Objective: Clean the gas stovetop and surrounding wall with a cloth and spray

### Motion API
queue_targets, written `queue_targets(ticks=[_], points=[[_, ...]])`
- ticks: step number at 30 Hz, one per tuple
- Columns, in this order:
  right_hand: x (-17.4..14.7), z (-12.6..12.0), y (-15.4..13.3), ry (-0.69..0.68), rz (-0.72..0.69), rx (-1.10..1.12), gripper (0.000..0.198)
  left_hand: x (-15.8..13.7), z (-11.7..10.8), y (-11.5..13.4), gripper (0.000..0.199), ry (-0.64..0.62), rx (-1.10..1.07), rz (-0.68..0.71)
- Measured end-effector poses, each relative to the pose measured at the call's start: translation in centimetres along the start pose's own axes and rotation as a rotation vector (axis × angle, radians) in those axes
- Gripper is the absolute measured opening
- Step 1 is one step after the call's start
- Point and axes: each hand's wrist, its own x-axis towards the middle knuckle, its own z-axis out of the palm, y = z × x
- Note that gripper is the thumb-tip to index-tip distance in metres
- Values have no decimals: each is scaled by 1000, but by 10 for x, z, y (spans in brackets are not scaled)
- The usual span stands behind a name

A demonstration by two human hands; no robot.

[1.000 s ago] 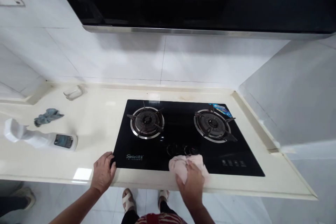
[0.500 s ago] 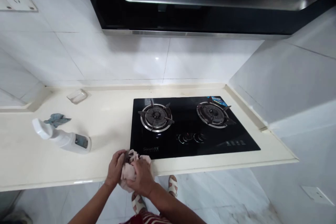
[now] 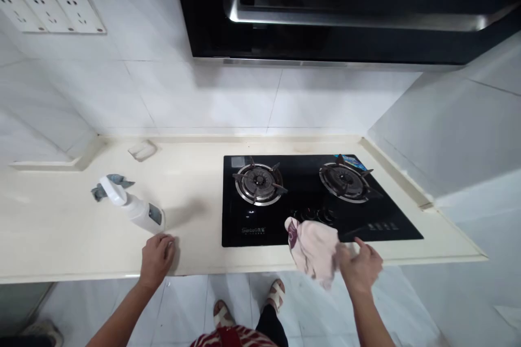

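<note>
L hand (image 3: 157, 260) now off cloth (image 3: 315, 252), loose on ctr (image 3: 195, 173), R hand (image 3: 361, 268) at cloth's edge, can't tell grip

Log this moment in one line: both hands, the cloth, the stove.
left hand: at counter, near spray bottle | right hand: at pink cloth, grip unclear | pink cloth: overlapping front edge of stove in view

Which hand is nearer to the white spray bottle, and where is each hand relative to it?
Left. The left hand is just in front of the spray bottle's base; the right hand is far to its right, beside the pink cloth.
</note>
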Motion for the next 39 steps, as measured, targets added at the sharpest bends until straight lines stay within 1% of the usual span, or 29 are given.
queue_targets(ticks=[1, 3, 5, 7, 9, 11, 13, 14, 17, 19, 21, 23, 24, 25, 26, 27, 28, 29, 30, 32, 33, 35, 37, 39], points=[[1, 3, 2, 15, -30, -34, 79, 0, 2, 3, 24, 0, 47, -12], [-8, 14, -1, -53, -108, -114, 77, 0, 4, 10, 23, -1, 99, -32], [-25, 28, -8, -116, -196, -243, 73, -2, 3, 14, 23, -3, 100, -38], [-43, 39, -15, -99, -272, -321, 71, -3, 3, 15, 22, -12, 89, -47], [-61, 49, -25, -135, -390, -299, 65, -5, 2, 16, 22, -31, 85, -60], [-83, 58, -43, -255, -528, -248, 54, -6, 3, 15, 22, -48, 77, -73], [-112, 72, -76, -399, -643, -209, 46, -8, 3, 14, 23, -52, 48, -86], [-129, 80, -97, -461, -685, -201, 47, -8, 3, 14, 24, -50, 24, -92], [-179, 105, -167, -634, -813, -153, 55, -10, 3, 12, 30, -24, -57, -118], [-204, 119, -209, -736, -937, -118, 63, -11, 3, 10, 31, 3, -98, -144], [-217, 128, -237, -819, -1050, -74, 72, -11, 3, 9, 32, 27, -125, -167], [-218, 129, -250, -927, -1124, 59, 70, -12, 4, 7, 32, 42, -133, -168], [-214, 127, -251, -986, -1113, 165, 67, -12, 5, 7, 31, 45, -127, -164], [-207, 123, -248, -1038, -1063, 278, 63, -13, 6, 7, 30, 46, -118, -158], [-199, 117, -242, -1071, -975, 380, 60, -13, 6, 7, 29, 46, -108, -152], [-188, 110, -233, -1074, -865, 454, 58, -13, 6, 8, 28, 44, -101, -147], [-174, 102, -221, -1046, -755, 496, 57, -13, 6, 10, 26, 44, -97, -143], [-159, 94, -207, -989, -668, 507, 56, -12, 6, 11, 25, 45, -94, -141], [-141, 87, -192, -910, -616, 493, 53, -12, 5, 13, 24, 47, -92, -139], [-103, 78, -162, -681, -585, 407, 48, -12, 3, 17, 23, 44, -83, -138], [-84, 77, -149, -560, -594, 329, 45, -11, 2, 19, 21, 39, -76, -138], [-58, 81, -128, -392, -614, 113, 46, -12, 1, 22, 19, 29, -59, -137], [-52, 90, -117, -314, -641, -65, 50, -13, 0, 23, 16, 14, -48, -125], [-67, 100, -116, -315, -704, -138, 52, -14, 0, 23, 15, -1, -45, -107]])
